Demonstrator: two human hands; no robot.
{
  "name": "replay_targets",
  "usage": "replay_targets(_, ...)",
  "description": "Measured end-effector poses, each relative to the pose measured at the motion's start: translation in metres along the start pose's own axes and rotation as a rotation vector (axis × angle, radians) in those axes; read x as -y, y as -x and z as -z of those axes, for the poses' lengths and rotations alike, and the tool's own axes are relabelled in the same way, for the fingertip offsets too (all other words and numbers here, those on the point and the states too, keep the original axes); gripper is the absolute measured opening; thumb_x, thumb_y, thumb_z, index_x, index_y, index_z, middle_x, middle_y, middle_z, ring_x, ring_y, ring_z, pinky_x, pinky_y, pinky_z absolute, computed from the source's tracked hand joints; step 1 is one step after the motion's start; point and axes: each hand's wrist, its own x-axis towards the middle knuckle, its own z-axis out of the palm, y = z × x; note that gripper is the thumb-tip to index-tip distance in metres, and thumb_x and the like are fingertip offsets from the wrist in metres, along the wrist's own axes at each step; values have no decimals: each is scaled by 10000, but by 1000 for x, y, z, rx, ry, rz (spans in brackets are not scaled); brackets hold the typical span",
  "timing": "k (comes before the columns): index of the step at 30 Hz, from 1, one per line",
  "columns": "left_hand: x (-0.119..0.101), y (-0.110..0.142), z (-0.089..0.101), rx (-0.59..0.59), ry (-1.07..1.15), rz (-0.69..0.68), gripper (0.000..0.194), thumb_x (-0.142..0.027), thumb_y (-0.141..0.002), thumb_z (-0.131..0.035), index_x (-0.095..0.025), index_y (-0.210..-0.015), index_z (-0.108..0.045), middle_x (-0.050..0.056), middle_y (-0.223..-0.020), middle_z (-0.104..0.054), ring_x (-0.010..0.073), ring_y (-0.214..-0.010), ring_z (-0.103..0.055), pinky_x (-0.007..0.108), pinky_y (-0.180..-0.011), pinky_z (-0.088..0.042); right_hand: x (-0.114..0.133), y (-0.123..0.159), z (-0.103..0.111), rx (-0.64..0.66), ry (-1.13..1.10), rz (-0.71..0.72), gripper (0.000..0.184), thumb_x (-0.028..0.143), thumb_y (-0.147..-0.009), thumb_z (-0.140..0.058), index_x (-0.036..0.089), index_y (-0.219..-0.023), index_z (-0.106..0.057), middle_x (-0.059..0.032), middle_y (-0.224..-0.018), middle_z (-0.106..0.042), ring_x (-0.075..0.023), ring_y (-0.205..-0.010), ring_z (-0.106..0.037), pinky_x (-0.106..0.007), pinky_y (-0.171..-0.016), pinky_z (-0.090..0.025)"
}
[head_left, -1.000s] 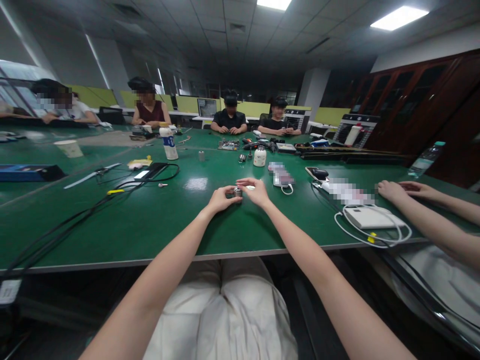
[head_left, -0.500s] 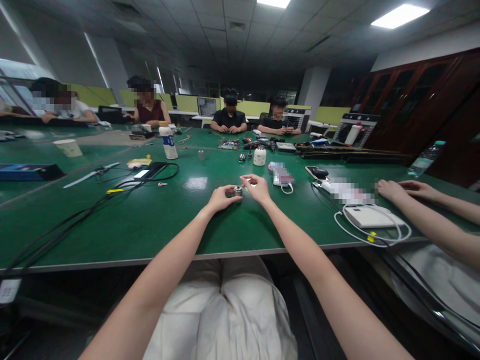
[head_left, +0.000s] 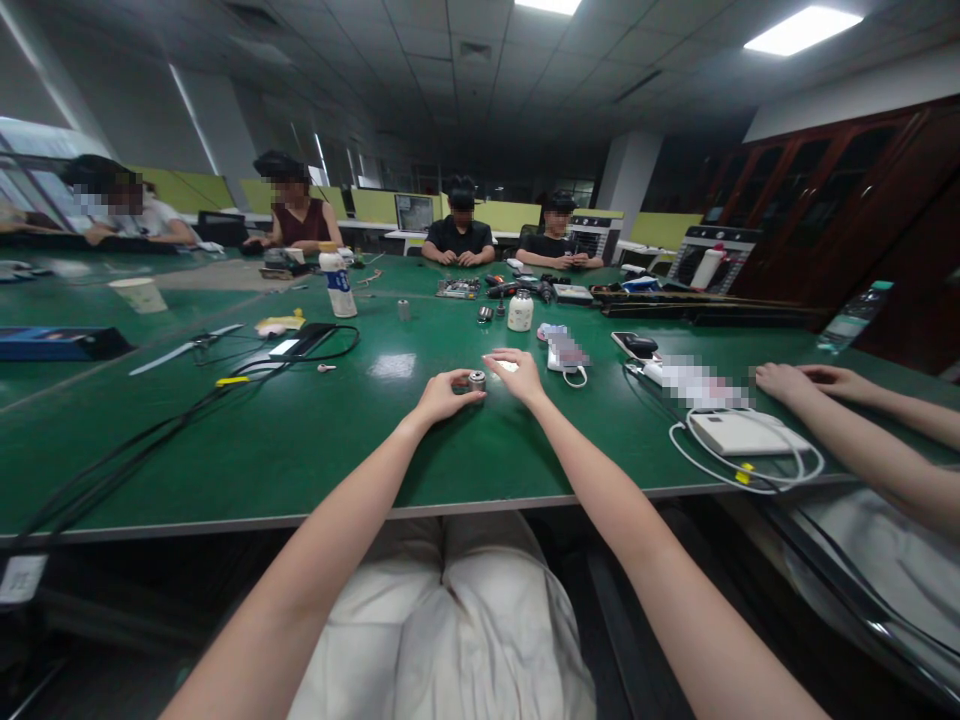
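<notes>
A small silver metal cylinder [head_left: 477, 381] with a dark opening in its top stands upright on the green table [head_left: 480, 455]. My left hand [head_left: 444, 395] is closed around its left side, thumb in front and fingers behind. Just to the right, my right hand [head_left: 519, 378] hovers with its fingers stretched toward the cylinder, apart from it. Nothing can be made out between those fingers. Farther back stands a similar metal cylinder [head_left: 404, 309], and a few small dark metal parts [head_left: 485, 314] lie beside a white jar [head_left: 520, 312].
Black cables [head_left: 161, 440] run along the left. A white-and-blue bottle [head_left: 338, 283] and a paper cup [head_left: 139, 295] stand beyond. To the right lie a white box with a cable [head_left: 742, 433] and another person's hands [head_left: 795, 380]. Several people sit across the table.
My right hand's fingers have straightened from a pinch above the cylinder and moved slightly right, away from it. My left hand keeps its hold on the cylinder.
</notes>
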Motion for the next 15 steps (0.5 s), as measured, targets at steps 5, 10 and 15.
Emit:
replay_targets(5, -1, 0, 0, -1, 16, -8, 540, -429, -658, -808, -194, -1136, -719, 91, -1089, -765, 287, -1026, -713, 403, -957, -544, -23, 6, 16, 79, 242, -153, 193, 486, -785, -761, 340, -905, -804, -46, -1273, -653, -294, -1292, -462, -529, -1134, -298)
replay_targets(10, -1, 0, 0, 4, 14, -6, 545, -415, -666, -806, -185, -1151, -711, 92, -1110, -759, 278, -1037, -709, 398, -958, -546, -32, 12, 19, 223, 372, -214, 222, 519, -790, -748, 361, -935, -802, -43, -1382, -574, -329, -1353, -353, -564, -1132, -236)
replay_targets(15, 0, 0, 0, 1, 7, -21, 535, -418, -677, -800, -179, -1147, -708, 96, -1103, -760, 276, -1029, -711, 406, -961, -542, -28, 12, 16, 181, 356, -253, 307, 586, -854, -640, 345, -958, -801, -56, -1371, -581, -327, -1347, -359, -570, -1129, -233)
